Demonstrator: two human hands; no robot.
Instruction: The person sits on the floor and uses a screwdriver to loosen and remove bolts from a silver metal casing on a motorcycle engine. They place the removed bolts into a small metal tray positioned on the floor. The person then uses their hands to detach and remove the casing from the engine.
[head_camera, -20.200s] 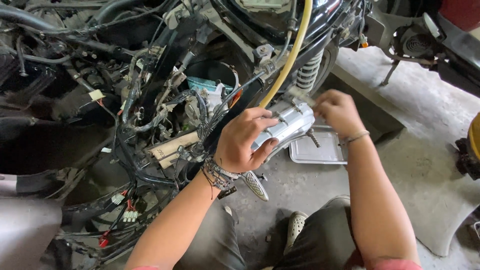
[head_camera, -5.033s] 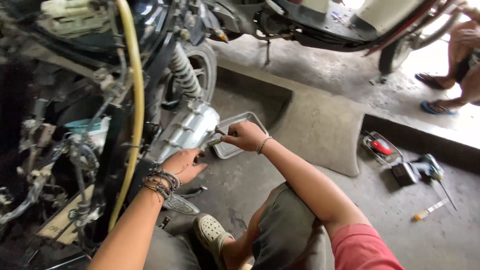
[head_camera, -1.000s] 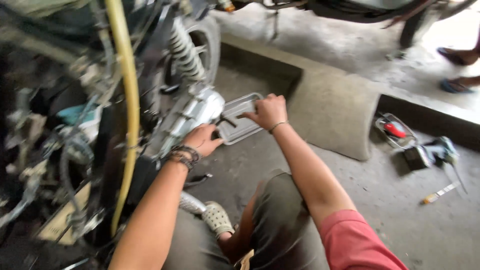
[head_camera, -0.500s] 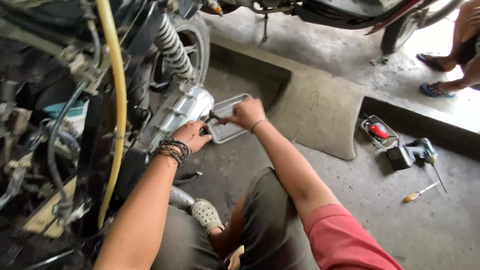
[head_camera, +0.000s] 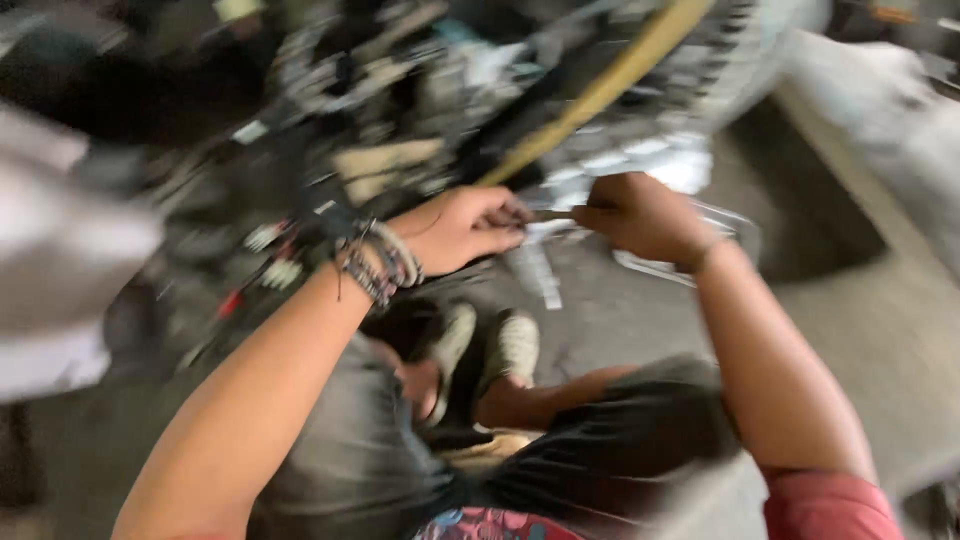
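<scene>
Both hands' (head_camera: 470, 228) (head_camera: 640, 215) closed grip on thin metal tool (head_camera: 553, 215)

shiny metal engine cover (head_camera: 640, 165), matt concrete floor (head_camera: 880, 340), beaded bracelets (head_camera: 385, 262)

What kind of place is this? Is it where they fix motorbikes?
Probably yes, a motorbike repair spot. The picture is blurry, but a stripped bike's tangled wires and yellow hose show, and both hands work on a silver engine part.
</scene>
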